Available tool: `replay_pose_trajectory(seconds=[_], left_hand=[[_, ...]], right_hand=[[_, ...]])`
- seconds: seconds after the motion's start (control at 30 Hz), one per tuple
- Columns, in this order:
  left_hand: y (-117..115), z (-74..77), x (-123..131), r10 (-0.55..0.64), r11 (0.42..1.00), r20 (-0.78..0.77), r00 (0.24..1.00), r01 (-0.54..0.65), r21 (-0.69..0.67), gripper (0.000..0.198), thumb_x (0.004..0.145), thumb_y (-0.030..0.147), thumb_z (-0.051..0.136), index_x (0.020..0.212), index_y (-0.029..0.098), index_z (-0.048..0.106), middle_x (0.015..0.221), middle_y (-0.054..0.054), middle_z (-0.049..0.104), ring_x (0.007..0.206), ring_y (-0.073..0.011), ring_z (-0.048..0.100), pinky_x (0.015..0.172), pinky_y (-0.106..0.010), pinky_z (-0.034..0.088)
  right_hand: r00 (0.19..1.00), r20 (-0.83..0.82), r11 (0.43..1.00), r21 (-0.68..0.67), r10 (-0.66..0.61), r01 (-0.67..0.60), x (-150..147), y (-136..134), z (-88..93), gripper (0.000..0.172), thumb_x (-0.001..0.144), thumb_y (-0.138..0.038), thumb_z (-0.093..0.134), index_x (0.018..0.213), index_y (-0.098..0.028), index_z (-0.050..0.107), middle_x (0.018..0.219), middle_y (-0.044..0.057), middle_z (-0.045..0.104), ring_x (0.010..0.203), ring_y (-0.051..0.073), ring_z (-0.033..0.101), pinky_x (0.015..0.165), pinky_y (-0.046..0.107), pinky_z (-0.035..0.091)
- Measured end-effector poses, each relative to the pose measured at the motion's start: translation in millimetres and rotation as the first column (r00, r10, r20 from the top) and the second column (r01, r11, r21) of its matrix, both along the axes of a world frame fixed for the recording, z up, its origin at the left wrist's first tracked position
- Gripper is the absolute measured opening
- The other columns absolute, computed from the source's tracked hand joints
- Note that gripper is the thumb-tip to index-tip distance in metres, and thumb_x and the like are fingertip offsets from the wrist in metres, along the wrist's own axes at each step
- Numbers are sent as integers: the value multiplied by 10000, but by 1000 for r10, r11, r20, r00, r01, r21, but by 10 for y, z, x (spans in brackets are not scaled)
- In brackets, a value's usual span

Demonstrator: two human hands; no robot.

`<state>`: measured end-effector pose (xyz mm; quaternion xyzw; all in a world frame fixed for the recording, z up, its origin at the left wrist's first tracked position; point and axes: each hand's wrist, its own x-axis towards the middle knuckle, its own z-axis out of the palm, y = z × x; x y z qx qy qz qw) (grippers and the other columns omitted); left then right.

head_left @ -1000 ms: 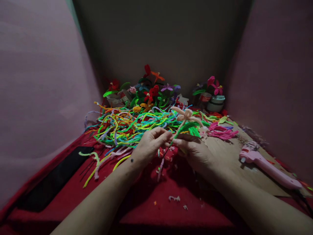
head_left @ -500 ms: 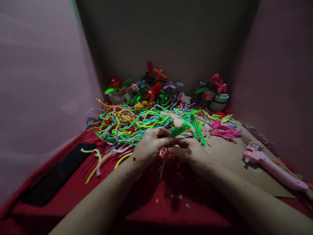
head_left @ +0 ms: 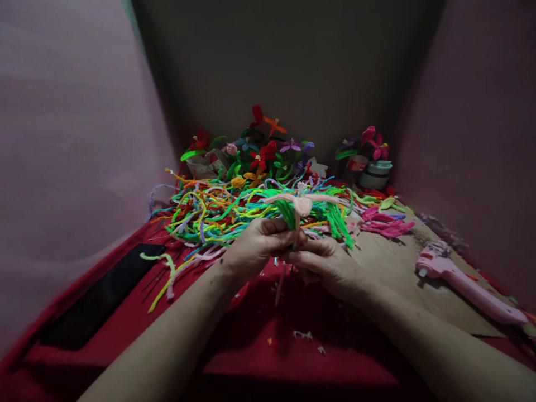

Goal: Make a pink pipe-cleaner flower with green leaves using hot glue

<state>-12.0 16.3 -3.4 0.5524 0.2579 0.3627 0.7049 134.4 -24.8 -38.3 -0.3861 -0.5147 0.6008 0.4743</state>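
A pale pink pipe-cleaner flower (head_left: 303, 205) with a green leaf (head_left: 285, 213) stands upright between my hands, above the red cloth. My left hand (head_left: 268, 241) pinches its stem just under the petals with thumb and fingertips. Close against it, my right hand (head_left: 324, 258) has its fingers closed round the lower stem, which is mostly hidden by the fingers. Behind the flower spreads a heap of loose pipe cleaners (head_left: 226, 209) in many colours. Bundled green pipe cleaners (head_left: 339, 223) lie just beyond my right hand.
A black phone (head_left: 104, 296) lies at the left. On cardboard (head_left: 389, 273) at the right rests a pink glue gun (head_left: 469, 287), near magenta pipe cleaners (head_left: 387, 223). Finished flowers (head_left: 262, 156) stand along the back, beside a pale jar (head_left: 376, 174). Fuzz scraps dot the red cloth (head_left: 251, 352).
The flower has turned from leaning right to upright, so its pink petals now spread toward both sides and the leaf points left. Both hands stay close together at nearly the same place.
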Motion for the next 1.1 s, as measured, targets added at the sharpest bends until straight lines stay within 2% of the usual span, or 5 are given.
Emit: replay_pose_trajectory(seconds=[0.23, 0.43, 0.7, 0.9, 1.1], left_hand=[[-6, -35, 41, 27, 994, 15, 1000, -29, 104, 194, 640, 169, 701, 818, 128, 633, 718, 4, 600, 672, -101, 542, 649, -216, 421], [18, -11, 21, 77, 994, -114, 990, -68, 82, 149, 657, 205, 682, 745, 92, 641, 675, -21, 614, 588, -96, 528, 576, -211, 396], [49, -16, -2, -72, 990, 59, 996, 79, -117, 194, 632, 200, 696, 775, 100, 611, 631, -8, 589, 462, -51, 467, 459, -181, 368], [40, 3, 6, -67, 982, 152, 986, 92, -164, 351, 656, 161, 685, 981, 163, 551, 693, 14, 585, 451, -24, 454, 474, -161, 403], [22, -32, 35, 21, 994, -32, 999, -24, -109, 256, 604, 181, 726, 790, 145, 553, 651, 42, 548, 507, -50, 517, 493, -163, 391]], right_hand=[[998, -40, 998, 23, -51, 52, -3, 13, 2, 143, 687, -297, 651, 691, -158, 682, 472, -65, 382, 416, 38, 264, 411, 207, 194], [994, 111, 998, 59, 24, -30, 15, 7, 76, 191, 660, -305, 681, 782, -159, 690, 614, -29, 511, 513, 66, 387, 500, 222, 293], [983, -30, 980, 80, 183, -180, 66, 30, 13, 173, 745, -271, 580, 634, -152, 638, 559, -14, 491, 516, 94, 399, 503, 238, 326], [991, -106, 995, 67, 79, -72, 54, 47, -16, 130, 710, -260, 619, 741, -146, 673, 593, -9, 532, 502, 77, 384, 483, 216, 292], [997, -74, 999, 51, 23, -19, 41, 62, -20, 152, 723, -272, 604, 665, -144, 661, 530, -27, 494, 470, 63, 357, 459, 207, 259]])
